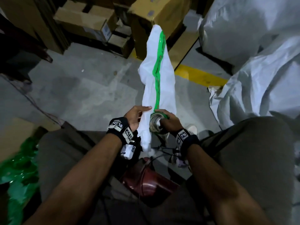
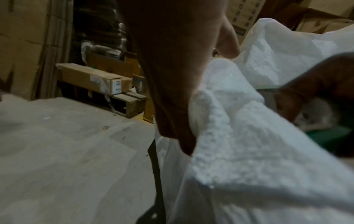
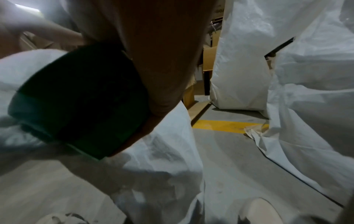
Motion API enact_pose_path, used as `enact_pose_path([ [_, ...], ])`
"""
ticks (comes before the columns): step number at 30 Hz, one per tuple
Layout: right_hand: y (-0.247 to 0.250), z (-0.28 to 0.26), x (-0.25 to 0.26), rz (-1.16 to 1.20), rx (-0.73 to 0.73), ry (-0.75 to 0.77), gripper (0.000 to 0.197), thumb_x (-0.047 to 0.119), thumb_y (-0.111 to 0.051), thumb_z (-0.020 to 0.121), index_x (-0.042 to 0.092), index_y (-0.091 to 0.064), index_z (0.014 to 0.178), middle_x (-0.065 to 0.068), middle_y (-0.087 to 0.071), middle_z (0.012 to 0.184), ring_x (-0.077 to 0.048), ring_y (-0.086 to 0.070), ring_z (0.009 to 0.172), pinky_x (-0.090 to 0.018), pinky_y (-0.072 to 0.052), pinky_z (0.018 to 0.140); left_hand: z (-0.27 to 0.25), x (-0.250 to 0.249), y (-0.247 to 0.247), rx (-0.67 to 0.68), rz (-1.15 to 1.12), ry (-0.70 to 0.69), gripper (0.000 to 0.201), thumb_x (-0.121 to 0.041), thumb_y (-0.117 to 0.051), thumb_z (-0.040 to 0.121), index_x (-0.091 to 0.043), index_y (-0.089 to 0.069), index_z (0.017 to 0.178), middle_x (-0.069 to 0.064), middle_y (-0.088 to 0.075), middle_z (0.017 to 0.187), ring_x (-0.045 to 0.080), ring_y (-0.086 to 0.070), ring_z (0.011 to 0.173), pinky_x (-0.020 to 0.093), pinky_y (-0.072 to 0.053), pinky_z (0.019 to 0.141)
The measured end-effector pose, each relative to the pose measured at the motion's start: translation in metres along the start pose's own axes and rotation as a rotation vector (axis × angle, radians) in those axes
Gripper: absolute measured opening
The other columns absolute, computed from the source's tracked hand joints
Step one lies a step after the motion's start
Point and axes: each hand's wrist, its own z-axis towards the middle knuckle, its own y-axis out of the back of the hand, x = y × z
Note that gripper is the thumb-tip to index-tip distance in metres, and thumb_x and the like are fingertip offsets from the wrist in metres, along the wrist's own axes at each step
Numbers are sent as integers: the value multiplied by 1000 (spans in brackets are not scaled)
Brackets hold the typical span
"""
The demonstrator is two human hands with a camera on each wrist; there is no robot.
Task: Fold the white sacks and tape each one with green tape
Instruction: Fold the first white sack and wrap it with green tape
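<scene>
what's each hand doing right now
Left hand: grips the folded white sack near its close end, thumb laid straight on top.
Right hand: grips the green tape roll, held against the sack.

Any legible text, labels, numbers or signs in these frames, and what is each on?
None can be read.
Cardboard box label: print too small.
Second box label: blurred.
Printing on a carton: cut off, unclear.
Wrist bands: black-and-white square marker patterns only, no words.
Yellow floor line: plain marking, no lettering.
</scene>
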Motion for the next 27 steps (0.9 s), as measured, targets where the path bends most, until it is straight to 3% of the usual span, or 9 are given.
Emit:
enact_pose_path([
  [2,-1,-3,21,-59,28,20,61,28,-53,64,30,-68,123,-3,-70,102,-25,-66,93,-40,-55,91,7,4,7,76,26,7,59,-22,-81,81,4,-61,131,19,-61,134,33,-58,125,47,-42,112],
  [4,-2,-6,37,-153,36,46,56,28,-61,73,26,-63,130,-13,-69,106,-31,-63,102,-39,-51,92,7,3,5,44,160,16,80,-42,-90,70,-1,-61,132,17,-63,133,33,-62,122,46,-45,109],
  [7,-5,-14,48,-199,-14,40,49,23,-72,80,24,-56,126,-14,-66,110,-31,-60,103,-39,-49,89,15,4,5,-227,337,-19,94,-69,-91,40,-8,-64,106,11,-73,109,30,-72,98,45,-57,92],
  [9,-6,-19,46,-157,-62,-1,52,21,-76,77,20,-52,123,-7,-64,111,-27,-60,99,-36,-51,84,16,1,5,-327,372,-75,91,-73,-88,34,-9,-64,93,9,-73,101,29,-73,90,42,-59,87],
  [13,-3,-31,38,-45,-66,-41,60,23,-84,72,23,-53,123,1,-63,113,-19,-61,101,-23,-50,79,2,0,-7,-396,414,-126,62,-47,-85,63,-3,-60,98,8,-68,100,27,-67,91,39,-57,90],
  [16,-1,-40,37,-2,-88,-19,62,32,-82,68,28,-57,124,-1,-64,116,-21,-62,106,-36,-52,94,1,0,-11,-439,458,-156,80,-39,-79,66,-1,-54,132,14,-64,125,31,-65,107,40,-55,95],
  [20,2,-53,38,-24,-216,32,58,27,-72,78,32,-48,131,-5,-66,111,-26,-62,98,-36,-51,89,-4,-7,-16,-459,478,-201,73,-30,-76,76,2,-51,137,17,-60,134,33,-62,116,40,-53,98],
  [24,12,-59,51,-70,-226,81,54,29,-74,74,32,-60,127,-2,-69,114,-25,-64,102,-36,-51,94,-6,-14,-19,-512,444,-240,52,-18,-79,75,0,-60,120,13,-68,106,28,-65,91,33,-56,84],
  [27,23,-65,58,-295,9,12,57,41,-67,68,38,-67,125,-1,-69,126,-24,-62,116,-31,-49,98,-7,-18,-21,-509,323,-220,61,-10,-79,73,6,-52,125,10,-62,77,21,-53,63,30,-47,67],
])
